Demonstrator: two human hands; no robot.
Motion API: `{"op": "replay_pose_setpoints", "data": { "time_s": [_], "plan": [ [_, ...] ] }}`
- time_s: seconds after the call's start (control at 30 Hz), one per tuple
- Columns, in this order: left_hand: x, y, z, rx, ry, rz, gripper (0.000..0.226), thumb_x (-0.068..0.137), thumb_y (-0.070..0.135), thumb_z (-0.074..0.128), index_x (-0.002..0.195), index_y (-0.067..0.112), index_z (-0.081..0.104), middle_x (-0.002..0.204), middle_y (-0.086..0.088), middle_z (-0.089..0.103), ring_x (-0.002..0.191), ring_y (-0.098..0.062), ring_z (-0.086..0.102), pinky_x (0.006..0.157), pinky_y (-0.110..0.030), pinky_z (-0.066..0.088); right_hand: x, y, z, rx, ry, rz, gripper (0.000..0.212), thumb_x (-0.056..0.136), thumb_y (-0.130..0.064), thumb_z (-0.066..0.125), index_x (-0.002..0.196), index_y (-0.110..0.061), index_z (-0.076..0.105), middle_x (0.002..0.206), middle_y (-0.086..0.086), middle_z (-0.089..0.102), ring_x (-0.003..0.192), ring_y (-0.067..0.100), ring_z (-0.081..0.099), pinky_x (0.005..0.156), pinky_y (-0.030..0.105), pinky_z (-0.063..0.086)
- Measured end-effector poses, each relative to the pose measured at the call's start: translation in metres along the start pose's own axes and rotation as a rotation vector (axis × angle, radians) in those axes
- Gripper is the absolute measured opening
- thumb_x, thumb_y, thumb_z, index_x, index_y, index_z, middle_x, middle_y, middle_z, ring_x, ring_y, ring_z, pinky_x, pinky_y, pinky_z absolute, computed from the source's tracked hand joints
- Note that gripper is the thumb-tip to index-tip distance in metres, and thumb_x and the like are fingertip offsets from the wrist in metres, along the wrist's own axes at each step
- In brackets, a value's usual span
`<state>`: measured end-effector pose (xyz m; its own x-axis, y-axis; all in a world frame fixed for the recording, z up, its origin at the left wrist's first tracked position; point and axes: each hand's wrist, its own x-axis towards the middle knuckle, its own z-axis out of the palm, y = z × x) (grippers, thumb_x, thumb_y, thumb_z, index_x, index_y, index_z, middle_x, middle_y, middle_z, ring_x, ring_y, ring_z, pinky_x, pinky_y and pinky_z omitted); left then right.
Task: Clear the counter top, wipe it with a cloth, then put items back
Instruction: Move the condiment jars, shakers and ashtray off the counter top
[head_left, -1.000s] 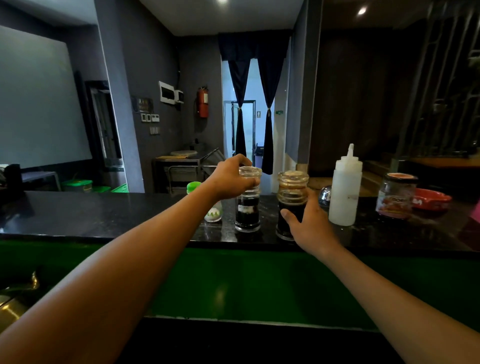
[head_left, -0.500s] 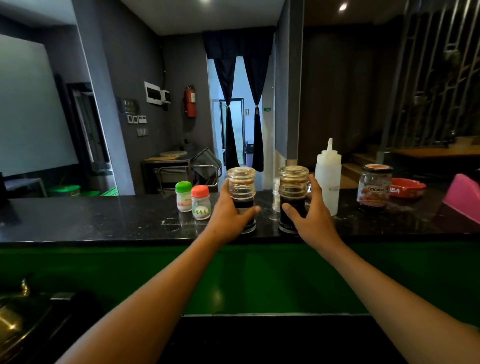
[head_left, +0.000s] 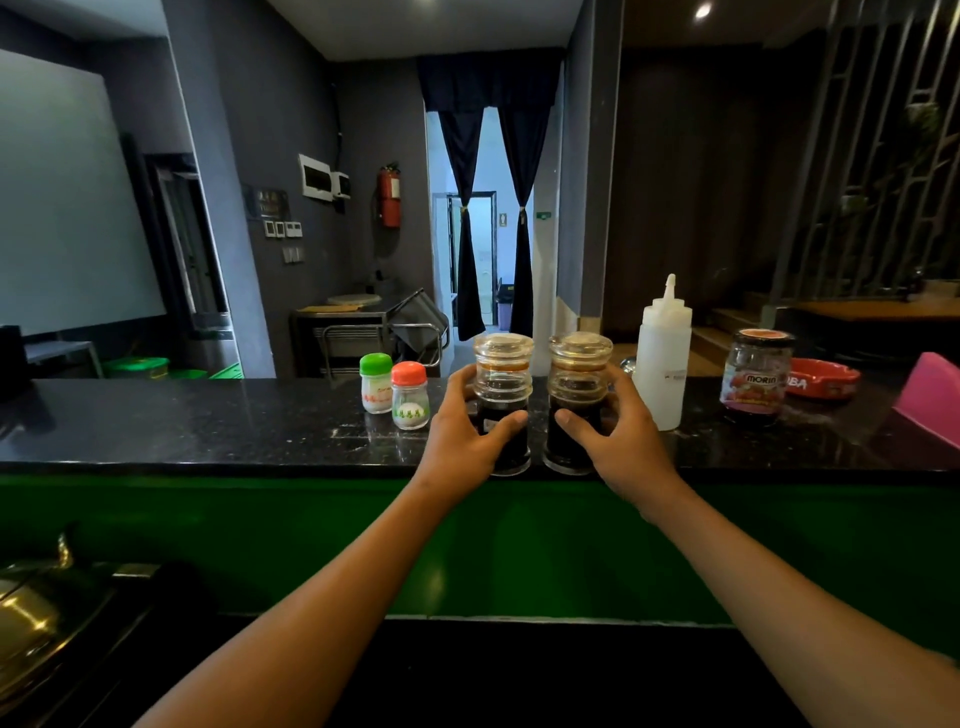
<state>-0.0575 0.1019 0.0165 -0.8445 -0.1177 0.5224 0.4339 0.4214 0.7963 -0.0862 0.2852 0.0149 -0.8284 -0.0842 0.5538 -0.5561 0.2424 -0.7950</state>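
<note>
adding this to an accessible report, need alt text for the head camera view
Two bare hands grip two clear glass jars of dark sauce side by side at the near edge of a black stone counter: the left hand on the left jar, the right hand on the right jar. Two small shakers stand left; a white squeeze bottle stands right.

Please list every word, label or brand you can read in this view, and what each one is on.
"MORIN": label of the red-lidded glass jam jar.
"BA": side of the red ashtray; earlier letters hidden behind the jar.
Too small or blurred: labels on the green-capped shaker, orange-capped shaker, white squeeze bottle, dark wall sign.
</note>
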Motion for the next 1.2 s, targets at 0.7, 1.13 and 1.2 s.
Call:
{"op": "replay_pose_setpoints", "data": {
  "time_s": [0.7,1.13,1.2],
  "plan": [
    [-0.231,-0.036,-0.032,0.039,0.104,-0.212,0.065,0.079,0.016,0.080,0.133,0.024,0.044,0.119,0.011,0.064,0.108,0.002,0.061,0.085,-0.012,0.048,-0.169,0.027,0.035,0.073,-0.580,0.097,0.070,0.075,-0.031,0.081,0.129,-0.048,0.041,0.125,-0.016,0.060,0.118,0.000,0.055,0.102,0.042,0.047],
    [-0.351,-0.144,-0.057,0.095,0.432,-0.559,0.066,0.078,0.011,0.079,0.131,0.033,0.045,0.114,0.018,0.064,0.106,0.003,0.062,0.090,-0.023,0.054,-0.270,0.082,0.178,0.095,-0.663,0.267,0.065,0.073,-0.004,0.081,0.116,-0.040,0.049,0.107,-0.021,0.063,0.103,-0.015,0.057,0.084,0.003,0.041],
    [-0.347,-0.160,-0.073,0.090,0.454,-0.567,0.066,0.080,0.009,0.077,0.131,0.034,0.044,0.116,0.019,0.062,0.108,0.003,0.061,0.090,-0.023,0.054,-0.269,0.084,0.209,0.095,-0.648,0.288,0.064,0.073,-0.005,0.081,0.114,-0.040,0.049,0.106,-0.021,0.063,0.102,-0.015,0.057,0.083,0.002,0.042]
  ]
}}
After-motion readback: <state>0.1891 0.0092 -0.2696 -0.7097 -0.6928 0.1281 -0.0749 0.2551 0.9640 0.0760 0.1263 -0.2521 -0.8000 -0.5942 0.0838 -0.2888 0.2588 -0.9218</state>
